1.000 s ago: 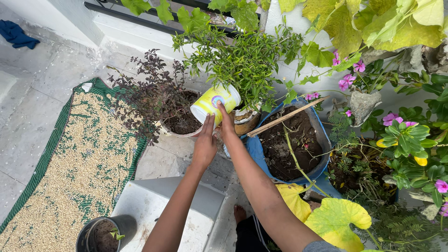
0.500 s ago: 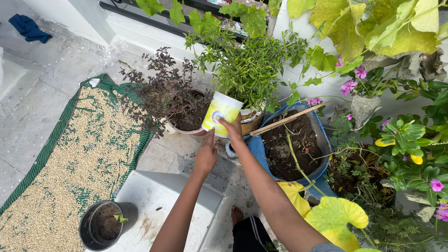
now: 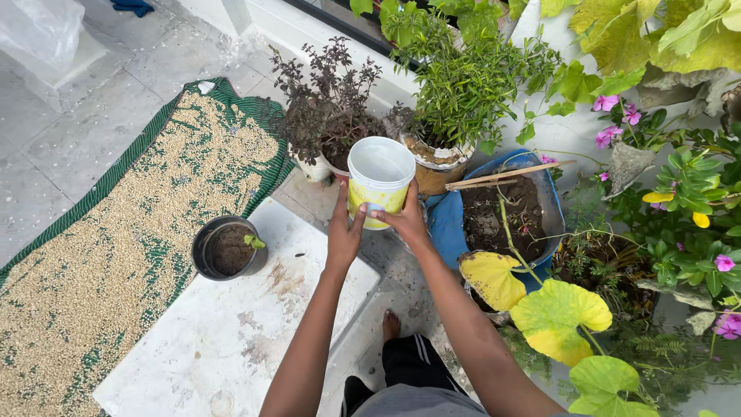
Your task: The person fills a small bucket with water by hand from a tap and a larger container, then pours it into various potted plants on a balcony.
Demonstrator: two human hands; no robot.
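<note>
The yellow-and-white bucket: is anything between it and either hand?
Nothing visible. Both hands are on the bucket: the left hand flat against its near side, the right hand wrapped around its lower wall. It is upright, with the dark-leaved potted plant just behind it.

Yellow bucket (image 3: 380, 179): base and lower wall covered by left hand (image 3: 343, 232) and right hand (image 3: 407, 220). Blue cloth (image 3: 133, 6) and clear plastic bag (image 3: 42, 27) cropped by top edge. Pot (image 3: 434, 166) rim mostly buried under foliage.
</note>
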